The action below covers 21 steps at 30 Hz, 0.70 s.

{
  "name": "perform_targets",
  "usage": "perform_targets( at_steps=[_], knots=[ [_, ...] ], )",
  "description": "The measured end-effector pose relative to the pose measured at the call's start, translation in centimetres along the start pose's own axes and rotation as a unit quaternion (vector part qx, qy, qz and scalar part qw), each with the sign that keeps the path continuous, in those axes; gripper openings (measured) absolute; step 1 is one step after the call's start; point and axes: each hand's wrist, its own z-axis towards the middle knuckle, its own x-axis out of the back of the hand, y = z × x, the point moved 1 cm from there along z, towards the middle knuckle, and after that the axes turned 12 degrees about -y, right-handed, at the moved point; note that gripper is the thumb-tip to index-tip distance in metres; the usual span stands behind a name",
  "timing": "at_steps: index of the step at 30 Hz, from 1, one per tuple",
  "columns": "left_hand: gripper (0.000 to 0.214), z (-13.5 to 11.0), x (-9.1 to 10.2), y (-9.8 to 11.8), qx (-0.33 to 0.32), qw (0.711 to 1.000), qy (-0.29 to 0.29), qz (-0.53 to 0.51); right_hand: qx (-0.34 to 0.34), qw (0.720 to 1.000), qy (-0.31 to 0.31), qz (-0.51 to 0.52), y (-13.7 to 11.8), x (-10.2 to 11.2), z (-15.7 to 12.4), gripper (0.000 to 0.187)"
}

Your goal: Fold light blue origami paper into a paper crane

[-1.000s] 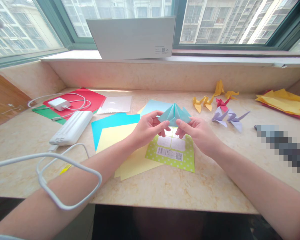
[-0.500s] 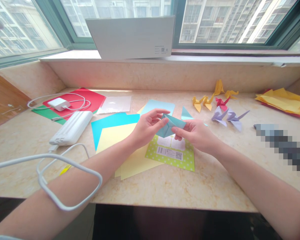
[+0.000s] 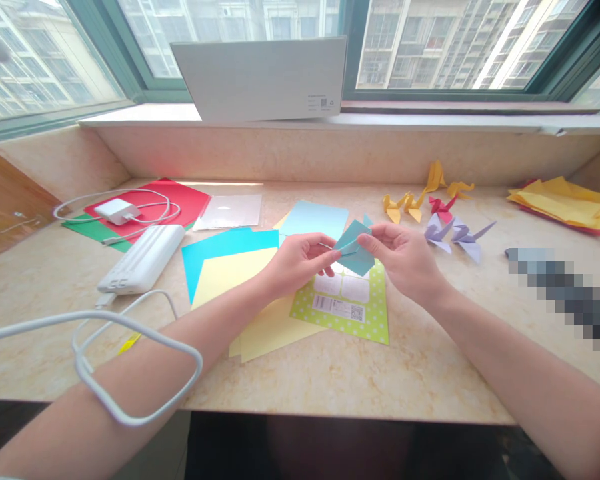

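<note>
A folded piece of light blue origami paper (image 3: 357, 248) is held up between both hands, over a green dotted packet (image 3: 340, 308) with white labels. My left hand (image 3: 307, 261) pinches its left corner between thumb and fingers. On the opposite side, my right hand (image 3: 403, 255) grips the upper right edge, thumb in front. Behind the hands lies a flat light blue sheet (image 3: 314, 219). Pale yellow sheets (image 3: 234, 268) and a bright blue sheet (image 3: 197, 257) spread out beneath and beside my left forearm.
Folded paper cranes in yellow (image 3: 393, 208), red (image 3: 443, 209) and lilac (image 3: 466, 239) stand at the back right. Farther right is a pile of yellow paper (image 3: 570, 202). A white power bank (image 3: 143, 259) and a charger (image 3: 116, 211) sit left; a white cable (image 3: 140, 421) loops near my left forearm.
The folded blue paper has been turned and now shows a squarer face. My right hand has shifted its grip to the upper right edge, and my left hand has moved slightly lower.
</note>
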Motion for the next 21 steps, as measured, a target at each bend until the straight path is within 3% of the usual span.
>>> perform_targets(
  at_steps=[3, 12, 21],
  knots=[
    [0.018, -0.2, -0.3, 0.2, 0.025, 0.998, -0.039, 0.037, 0.009, 0.999, 0.011, -0.031, 0.1, 0.1, 0.0, 0.027],
    [0.02, -0.4, -0.6, 0.7, -0.008, 0.997, -0.056, 0.049, 0.033, 0.996, 0.015, -0.083, -0.6, 0.1, -0.1, 0.024],
    [0.019, 0.0, -0.1, -0.2, 0.007, 1.0, -0.004, 0.019, 0.069, 0.99, 0.009, -0.124, -0.3, -0.1, -0.1, 0.027]
  ],
)
